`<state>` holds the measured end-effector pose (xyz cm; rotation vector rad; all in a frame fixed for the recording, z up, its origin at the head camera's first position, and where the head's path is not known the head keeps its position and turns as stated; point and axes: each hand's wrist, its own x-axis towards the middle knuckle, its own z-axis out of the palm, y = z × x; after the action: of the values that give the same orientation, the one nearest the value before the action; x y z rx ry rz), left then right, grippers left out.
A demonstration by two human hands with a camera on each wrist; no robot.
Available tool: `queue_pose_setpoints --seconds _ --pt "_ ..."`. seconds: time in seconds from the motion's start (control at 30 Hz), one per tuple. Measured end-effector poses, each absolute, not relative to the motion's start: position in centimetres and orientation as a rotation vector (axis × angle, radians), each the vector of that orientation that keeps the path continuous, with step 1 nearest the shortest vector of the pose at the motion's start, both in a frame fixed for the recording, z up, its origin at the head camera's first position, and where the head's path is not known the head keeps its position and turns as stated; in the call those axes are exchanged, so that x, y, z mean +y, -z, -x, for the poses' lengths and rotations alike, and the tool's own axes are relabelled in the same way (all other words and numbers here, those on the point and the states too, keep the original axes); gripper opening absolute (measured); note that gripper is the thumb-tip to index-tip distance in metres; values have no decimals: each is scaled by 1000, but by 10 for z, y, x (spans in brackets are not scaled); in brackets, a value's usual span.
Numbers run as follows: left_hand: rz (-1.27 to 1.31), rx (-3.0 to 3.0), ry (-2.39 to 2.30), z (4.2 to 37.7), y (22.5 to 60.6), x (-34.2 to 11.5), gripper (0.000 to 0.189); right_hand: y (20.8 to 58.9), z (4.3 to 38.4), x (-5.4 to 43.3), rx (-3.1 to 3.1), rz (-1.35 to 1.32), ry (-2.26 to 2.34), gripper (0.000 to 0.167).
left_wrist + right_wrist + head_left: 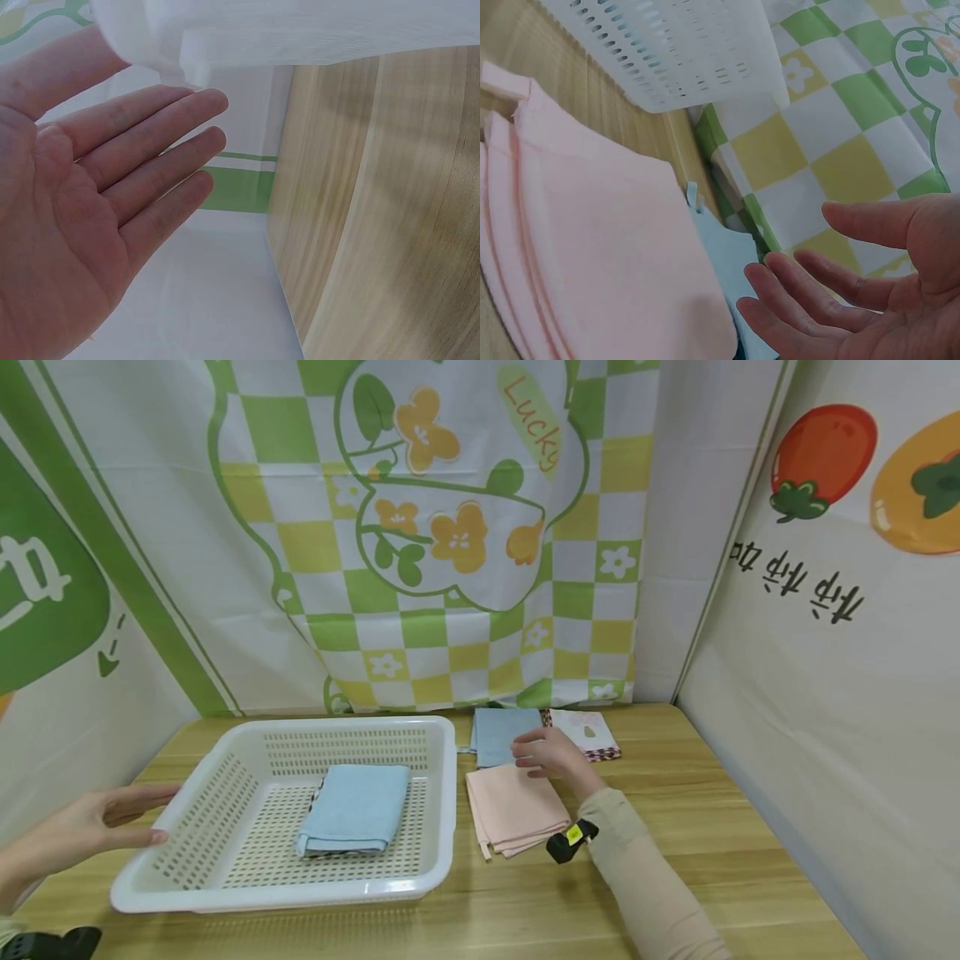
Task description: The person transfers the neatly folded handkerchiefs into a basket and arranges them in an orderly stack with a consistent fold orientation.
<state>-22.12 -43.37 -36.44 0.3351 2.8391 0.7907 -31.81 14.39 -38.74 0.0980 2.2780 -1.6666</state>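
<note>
My left hand (93, 827), fingers straight, is at the left rim of the white basket (390, 887); my right hand (551, 754), fingers relaxed, hovers by the far edge of the pink cloth (517, 810). Tabletop (720, 827) stretches right.

The right hand (900, 307) reached in from the lower right, thumb and fingers parted, its fingertips overlapping a blue cloth (731, 255) (whether they touched, the angle hid). A folded pink cloth (622, 232), layers fanned at one edge, partly covered the blue one. Above stood a white slotted basket (682, 52) on the wood-grained desk (592, 90), beside a green, yellow and white checked sheet (840, 157).
</note>
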Motion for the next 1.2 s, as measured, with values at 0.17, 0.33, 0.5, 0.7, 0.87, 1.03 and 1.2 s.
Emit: queue_pose_setpoints --seconds 0.17,0.33,0.5,0.7,0.87,1.03,1.2 --pt "-356 2836 -794 221 366 -433 67 394 320 148 2287 -117 1652 41" --pt "-355 2830 -801 221 367 -434 67 398 319 151 2305 -121 1626 41" --pt "-330 2835 -791 222 366 -435 68 403 318 154 2320 -166 1631 41" --pt "-357 2819 -786 222 366 -433 67 409 318 157 2363 -209 1638 39" --pt "-357 2831 -771 221 364 -430 67 413 317 161 2430 -261 1629 37" --pt "-337 2804 -778 220 363 -428 69 415 315 164 2453 -301 1634 37" --pt "-343 2825 -768 217 363 -427 68 417 313 168 2489 -263 1623 36"
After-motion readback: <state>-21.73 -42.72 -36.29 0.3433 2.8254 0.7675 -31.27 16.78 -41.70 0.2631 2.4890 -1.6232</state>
